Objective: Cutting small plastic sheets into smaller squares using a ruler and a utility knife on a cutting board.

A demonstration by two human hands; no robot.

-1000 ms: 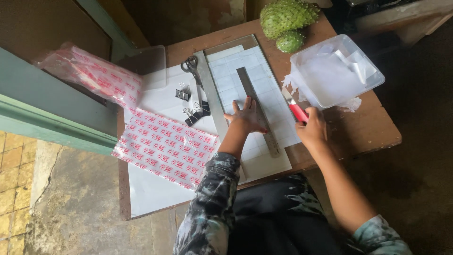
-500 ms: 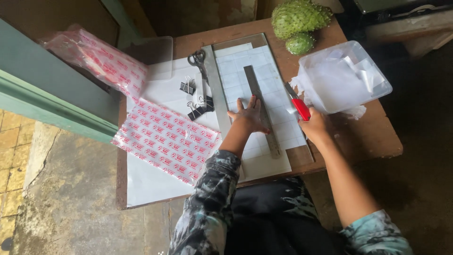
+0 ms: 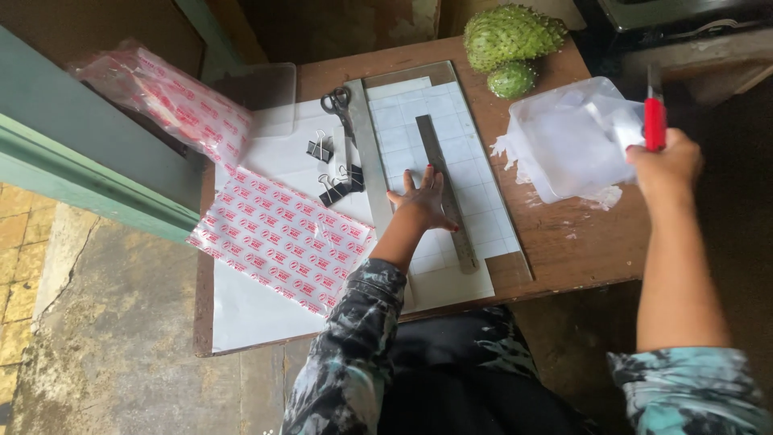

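Since the earlier frame, the right hand [image 3: 664, 165] had left the sheet and lifted out past the right edge of the table [image 3: 564, 250], above the clear plastic container [image 3: 568, 137] of white paper scraps. Its fingers were closed around a red-handled cutter [image 3: 655, 113], with the grey tip pointing away from the person. The left hand [image 3: 423, 201] lay with fingers spread flat on the steel ruler [image 3: 445, 193], pressing it onto the white gridded sheet [image 3: 403, 121] in the middle of the table.

I judged that the ruler could slide if the pressing hand relaxed, so the line would be lost. The fingertips lay close to the ruler's edge, so a returning blade could nick them. The container stood near the right edge, and an elbow could knock it off.
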